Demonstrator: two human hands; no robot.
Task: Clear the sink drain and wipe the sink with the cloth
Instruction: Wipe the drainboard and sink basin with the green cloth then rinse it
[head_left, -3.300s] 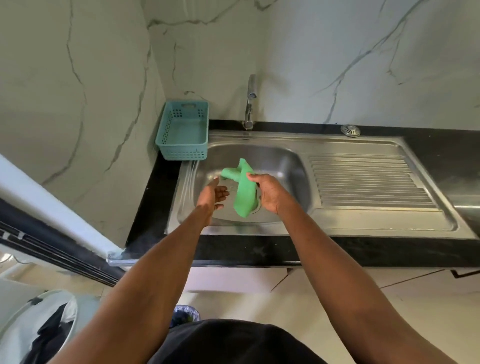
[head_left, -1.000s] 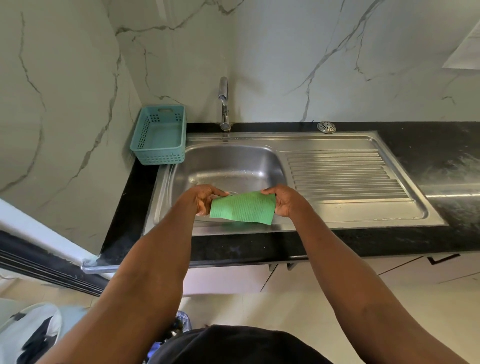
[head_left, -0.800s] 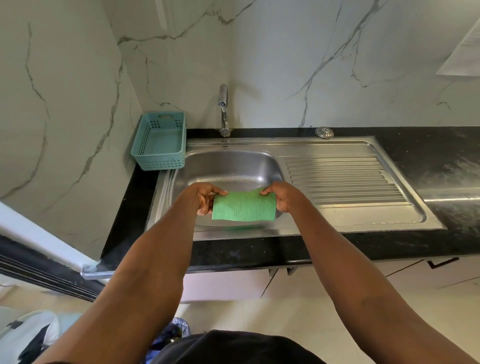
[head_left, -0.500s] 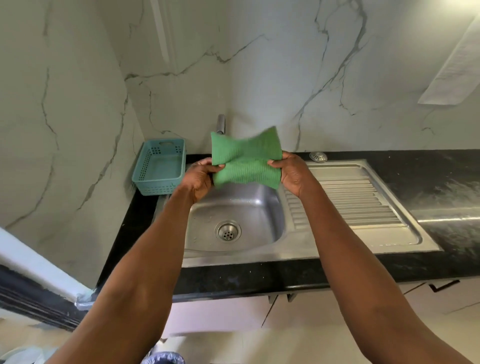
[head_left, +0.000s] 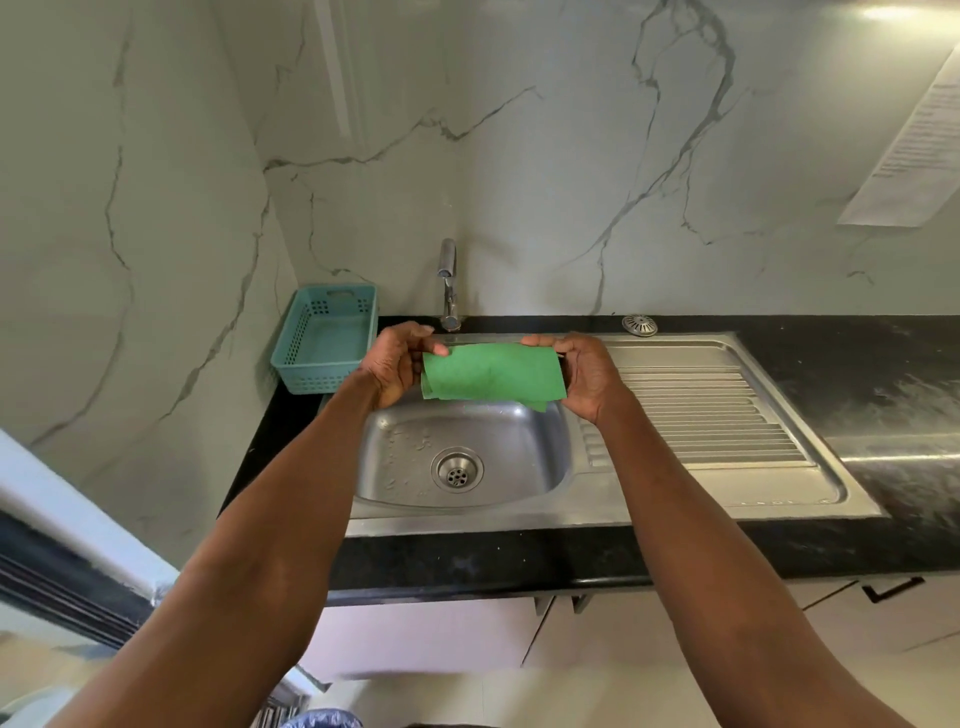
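A green cloth (head_left: 493, 375), folded into a flat rectangle, hangs in the air above the back of the steel sink (head_left: 524, 457). My left hand (head_left: 394, 367) pinches its left edge and my right hand (head_left: 587, 375) grips its right edge. Below the cloth the round drain (head_left: 456, 470) lies uncovered in the basin floor, with a few water drops to its left. The metal strainer cap (head_left: 639, 326) lies on the black counter behind the drainboard.
A teal plastic basket (head_left: 326, 340) stands on the counter left of the sink. The tap (head_left: 447, 285) rises behind the basin. The ribbed drainboard (head_left: 701, 410) stretches right. Marble walls close in at the back and left. A sheet of paper (head_left: 914, 140) hangs at upper right.
The cloth went from a bunched strip over the drain to a folded rectangle stretched between both hands. The hands lifted it up, and it now sits slightly lower, flatter.
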